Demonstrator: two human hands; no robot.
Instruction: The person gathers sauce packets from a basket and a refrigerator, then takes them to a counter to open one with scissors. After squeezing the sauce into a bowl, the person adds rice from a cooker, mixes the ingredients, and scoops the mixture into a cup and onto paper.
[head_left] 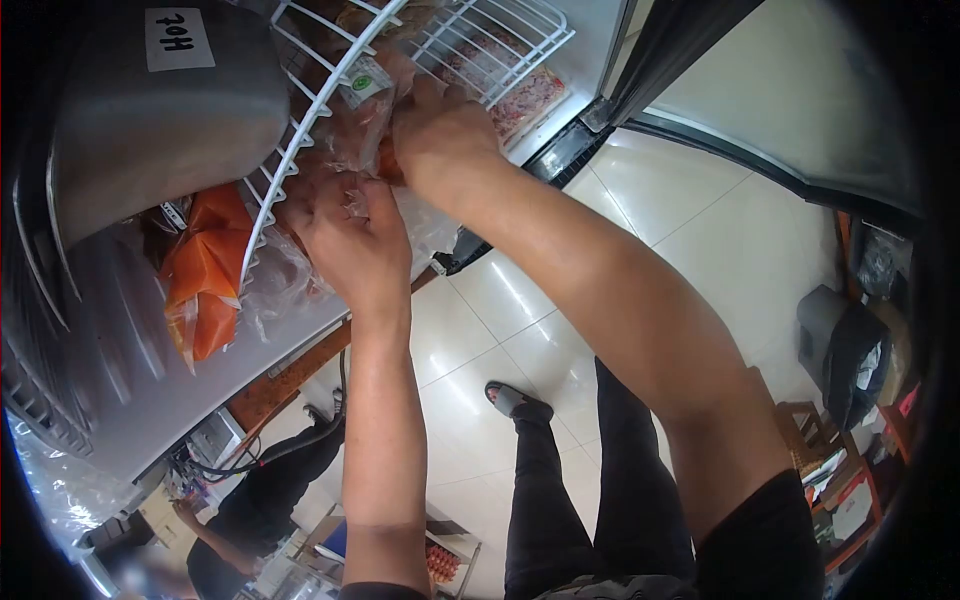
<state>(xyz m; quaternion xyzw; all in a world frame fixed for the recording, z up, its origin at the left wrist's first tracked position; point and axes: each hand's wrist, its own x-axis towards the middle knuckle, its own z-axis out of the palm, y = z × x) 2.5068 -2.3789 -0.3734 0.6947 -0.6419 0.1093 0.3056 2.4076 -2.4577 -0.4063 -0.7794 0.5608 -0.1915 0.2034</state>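
Plainly, clear plastic bag (360,125): it lay between the two hands, against the curved edge of a white wire rack (310,118), and had a reddish-orange content showing through it near the wrist of the upper hand.
Left hand (350,235): thumb and fingers were curled together on the crumpled film, grasping it, with the back of the hand toward the camera.
Right hand (445,135): it reached in from the other side and touched the bag with bent fingers; their tips were partly hidden, so whether they gripped it could not be told.
Sticker: a white label (366,82) with a green round mark sat on the packaging, just beside the right hand's fingers.
Metal container (170,130): it stood near the rack, bearing a white tag (180,38) handwritten "Hot".
Orange packet (208,275): it lay crumpled under the metal container, near the left hand, with loose clear film beside it.
Red-and-white package (520,95): it lay beyond the right hand, partly behind the rack's wires.
Glass door (790,120): it stood swung out over the pale tiled floor (690,220).
Other person: a co-worker in dark clothing (270,500) was at the lower left, well apart from both hands.
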